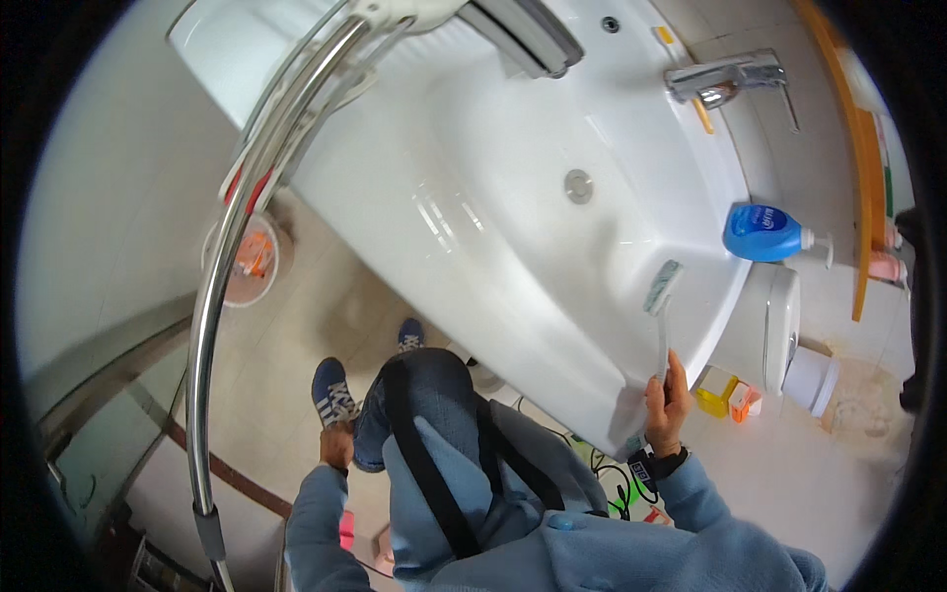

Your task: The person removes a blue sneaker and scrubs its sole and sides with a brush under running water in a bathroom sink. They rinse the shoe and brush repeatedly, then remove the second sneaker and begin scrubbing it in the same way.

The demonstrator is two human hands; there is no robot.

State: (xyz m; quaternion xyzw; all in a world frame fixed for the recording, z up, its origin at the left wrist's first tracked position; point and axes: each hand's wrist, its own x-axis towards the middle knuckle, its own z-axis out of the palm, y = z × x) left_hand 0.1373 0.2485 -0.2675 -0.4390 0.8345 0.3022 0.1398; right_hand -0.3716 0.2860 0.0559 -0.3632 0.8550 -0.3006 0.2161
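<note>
My right hand (668, 405) is closed around the white handle of a long brush (664, 287). The brush's pale green head rests on the sloping inner end of a white bathtub (496, 274). My left hand (337, 446) hangs low beside my bent knee, near a blue shoe; its fingers are hidden, so what it holds does not show. A round metal drain (578, 186) lies in the tub's bottom. A blue pump bottle (766, 233) leans on the tub's far rim, beyond the brush head.
A chrome faucet (729, 78) stands at the far rim. A curved metal pole (203, 333) crosses the left side, in front of a waste bin (255, 263) on the floor. Yellow (716, 391) and orange packages (743, 402) lie by the toilet tank (769, 325). Black cables (627, 481) hang by my right wrist.
</note>
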